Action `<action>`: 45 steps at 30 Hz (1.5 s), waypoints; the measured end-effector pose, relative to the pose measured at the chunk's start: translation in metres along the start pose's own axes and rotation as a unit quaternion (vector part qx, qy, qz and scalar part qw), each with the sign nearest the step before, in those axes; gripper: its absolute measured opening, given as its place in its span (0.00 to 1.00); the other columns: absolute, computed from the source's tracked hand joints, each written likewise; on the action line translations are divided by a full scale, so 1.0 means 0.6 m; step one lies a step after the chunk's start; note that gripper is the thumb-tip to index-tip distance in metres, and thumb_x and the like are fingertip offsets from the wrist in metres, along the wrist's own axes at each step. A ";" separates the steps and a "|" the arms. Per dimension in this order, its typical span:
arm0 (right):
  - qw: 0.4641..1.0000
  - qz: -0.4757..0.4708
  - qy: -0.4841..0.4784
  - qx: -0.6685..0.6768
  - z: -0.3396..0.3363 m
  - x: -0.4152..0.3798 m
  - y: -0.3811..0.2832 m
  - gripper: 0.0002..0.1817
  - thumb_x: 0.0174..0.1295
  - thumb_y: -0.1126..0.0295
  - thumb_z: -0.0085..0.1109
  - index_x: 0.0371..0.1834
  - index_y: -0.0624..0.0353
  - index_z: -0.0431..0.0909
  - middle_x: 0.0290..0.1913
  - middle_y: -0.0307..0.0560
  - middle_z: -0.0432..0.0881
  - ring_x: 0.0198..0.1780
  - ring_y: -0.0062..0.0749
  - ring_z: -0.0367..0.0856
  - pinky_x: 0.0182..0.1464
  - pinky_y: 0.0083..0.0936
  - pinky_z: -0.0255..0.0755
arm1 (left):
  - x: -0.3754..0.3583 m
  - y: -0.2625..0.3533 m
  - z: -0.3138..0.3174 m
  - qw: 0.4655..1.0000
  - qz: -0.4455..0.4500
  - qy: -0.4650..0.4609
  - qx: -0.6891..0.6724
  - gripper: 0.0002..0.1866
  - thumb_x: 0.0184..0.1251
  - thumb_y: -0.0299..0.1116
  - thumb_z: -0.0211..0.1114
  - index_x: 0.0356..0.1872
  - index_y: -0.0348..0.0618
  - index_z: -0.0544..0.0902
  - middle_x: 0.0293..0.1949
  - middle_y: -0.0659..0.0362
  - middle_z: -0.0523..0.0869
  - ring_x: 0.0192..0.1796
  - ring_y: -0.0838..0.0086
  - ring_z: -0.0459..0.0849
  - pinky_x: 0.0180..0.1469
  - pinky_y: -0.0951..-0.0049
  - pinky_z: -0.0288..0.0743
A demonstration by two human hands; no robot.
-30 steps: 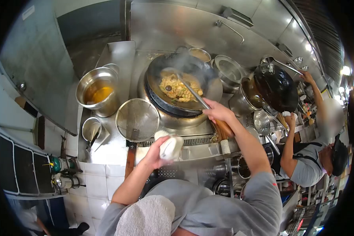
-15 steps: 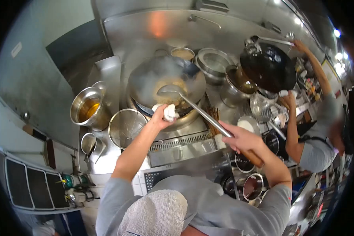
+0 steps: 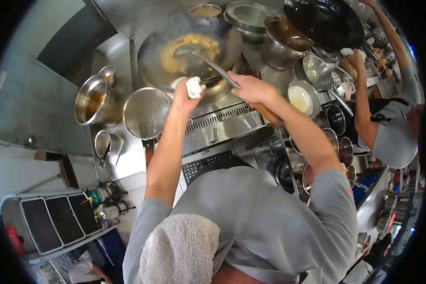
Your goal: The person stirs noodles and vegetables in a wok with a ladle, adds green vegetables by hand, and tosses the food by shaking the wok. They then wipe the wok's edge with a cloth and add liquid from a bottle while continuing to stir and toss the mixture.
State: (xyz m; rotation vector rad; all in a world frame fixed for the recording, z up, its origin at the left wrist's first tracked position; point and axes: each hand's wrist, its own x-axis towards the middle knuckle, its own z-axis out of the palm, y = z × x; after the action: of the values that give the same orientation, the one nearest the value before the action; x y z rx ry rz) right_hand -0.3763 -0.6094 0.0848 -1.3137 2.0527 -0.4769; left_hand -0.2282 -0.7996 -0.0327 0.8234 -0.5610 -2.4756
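Note:
A large dark wok (image 3: pixel 149 64) sits on the range with steaming yellow-brown food (image 3: pixel 169 57) spread in it. My left hand (image 3: pixel 182 100) is closed around a folded white cloth (image 3: pixel 194 88) at the wok's near rim; whatever the cloth covers is hidden. My right hand (image 3: pixel 255 89) grips a long wok ladle (image 3: pixel 213 66), whose wooden end shows below the hand. The ladle's head lies in the food, and its shaft slants over the rim.
Left of the wok stand a round strainer (image 3: pixel 144 123), a metal pot of brown liquid (image 3: pixel 86 108) and a small pot (image 3: pixel 102 142). Rightward are a lidded pot (image 3: pixel 275 49), a perforated skimmer (image 3: pixel 315 66) and a white-filled bowl (image 3: pixel 300 100). A co-worker's hand (image 3: pixel 356 57) holds another wok (image 3: pixel 324 23).
The whole view has tilted down, so the range sits higher in frame. The ladle's head has shifted toward the wok's far left, and the food shows more spread out. Both grips are unchanged.

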 end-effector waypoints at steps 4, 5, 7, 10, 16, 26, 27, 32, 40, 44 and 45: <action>0.994 -0.052 0.099 0.000 0.040 0.002 0.001 0.36 0.70 0.71 0.50 0.81 0.52 0.49 0.24 0.48 0.77 0.16 0.30 0.75 0.21 0.30 0.72 | -0.122 -0.080 0.006 0.999 0.041 0.004 -0.006 0.10 0.76 0.38 0.49 0.46 0.48 0.77 0.40 0.56 0.85 0.38 0.62 0.85 0.36 0.56 0.82; 0.994 -0.048 0.089 0.035 0.031 -0.017 -0.010 0.36 0.70 0.71 0.50 0.80 0.50 0.50 0.24 0.47 0.77 0.16 0.29 0.74 0.21 0.29 0.72 | -0.141 -0.079 0.009 0.998 0.051 -0.044 0.008 0.11 0.77 0.38 0.48 0.47 0.48 0.77 0.40 0.56 0.85 0.38 0.62 0.85 0.36 0.57 0.82; 0.992 -0.030 0.051 0.107 -0.009 -0.092 -0.041 0.34 0.70 0.70 0.50 0.80 0.47 0.53 0.23 0.44 0.76 0.15 0.26 0.72 0.20 0.27 0.70 | -0.118 -0.031 -0.007 0.999 -0.020 -0.019 -0.028 0.14 0.77 0.42 0.48 0.46 0.47 0.79 0.40 0.57 0.85 0.39 0.61 0.84 0.34 0.59 0.80; 0.989 0.015 -0.088 0.121 -0.062 -0.124 -0.043 0.21 0.70 0.69 0.51 0.66 0.46 0.70 0.21 0.39 0.71 0.17 0.20 0.69 0.20 0.23 0.68 | -0.077 0.055 0.029 0.999 -0.019 0.007 0.050 0.14 0.76 0.42 0.47 0.43 0.47 0.79 0.37 0.58 0.85 0.36 0.62 0.84 0.31 0.65 0.77; 0.996 -0.089 -0.002 -0.006 0.021 -0.036 -0.018 0.07 0.73 0.66 0.46 0.45 0.56 0.72 0.24 0.47 0.76 0.19 0.33 0.76 0.23 0.35 0.71 | -0.032 -0.024 -0.027 1.000 -0.011 0.015 -0.010 0.15 0.76 0.44 0.49 0.46 0.48 0.79 0.38 0.56 0.85 0.38 0.60 0.84 0.34 0.61 0.78; 0.985 -0.142 0.094 -0.022 0.053 0.052 0.003 0.07 0.68 0.68 0.49 0.42 0.57 0.76 0.25 0.50 0.77 0.25 0.38 0.81 0.28 0.36 0.74 | -0.029 -0.043 -0.017 0.999 0.030 -0.016 -0.031 0.08 0.74 0.40 0.52 0.44 0.51 0.78 0.37 0.61 0.85 0.41 0.68 0.84 0.39 0.57 0.79; 0.966 -0.201 0.157 -0.040 0.064 0.060 0.012 0.08 0.68 0.69 0.48 0.42 0.57 0.77 0.26 0.51 0.79 0.27 0.41 0.83 0.30 0.38 0.75 | -0.037 -0.077 -0.038 0.998 0.037 -0.035 -0.040 0.07 0.75 0.39 0.52 0.44 0.52 0.77 0.37 0.61 0.85 0.41 0.67 0.85 0.41 0.54 0.81; 0.997 -0.048 0.035 0.057 -0.019 -0.085 -0.070 0.07 0.68 0.68 0.52 0.43 0.58 0.76 0.29 0.51 0.80 0.26 0.41 0.81 0.30 0.36 0.74 | -0.156 -0.048 0.014 0.998 -0.004 0.015 -0.066 0.09 0.77 0.38 0.48 0.47 0.50 0.74 0.39 0.59 0.84 0.38 0.64 0.86 0.42 0.51 0.84; 0.997 -0.077 0.026 -0.005 0.028 -0.035 -0.043 0.08 0.67 0.69 0.50 0.42 0.60 0.76 0.34 0.57 0.83 0.36 0.49 0.82 0.40 0.39 0.74 | 0.000 -0.051 -0.033 0.998 0.016 -0.015 -0.061 0.09 0.76 0.41 0.52 0.44 0.51 0.77 0.36 0.62 0.85 0.39 0.70 0.86 0.36 0.61 0.81; 0.997 -0.062 -0.043 0.036 -0.036 -0.079 -0.060 0.09 0.70 0.67 0.50 0.41 0.60 0.77 0.30 0.49 0.81 0.27 0.37 0.81 0.32 0.32 0.74 | -0.136 -0.051 0.010 0.999 0.016 -0.022 -0.023 0.09 0.78 0.39 0.47 0.48 0.52 0.74 0.40 0.59 0.85 0.39 0.67 0.86 0.39 0.54 0.83; 0.992 -0.001 -0.105 0.065 -0.054 -0.099 -0.070 0.09 0.70 0.67 0.50 0.41 0.60 0.77 0.29 0.46 0.81 0.25 0.33 0.81 0.29 0.31 0.74 | -0.148 -0.045 0.023 0.999 0.025 -0.003 -0.036 0.10 0.78 0.40 0.46 0.47 0.52 0.75 0.40 0.59 0.85 0.39 0.68 0.85 0.38 0.56 0.83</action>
State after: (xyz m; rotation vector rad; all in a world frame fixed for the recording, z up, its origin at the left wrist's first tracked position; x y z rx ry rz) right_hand -0.3535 -0.5750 0.1531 -1.2327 1.8171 -0.4445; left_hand -0.1822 -0.7265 0.0032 0.7645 -0.4855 -2.4385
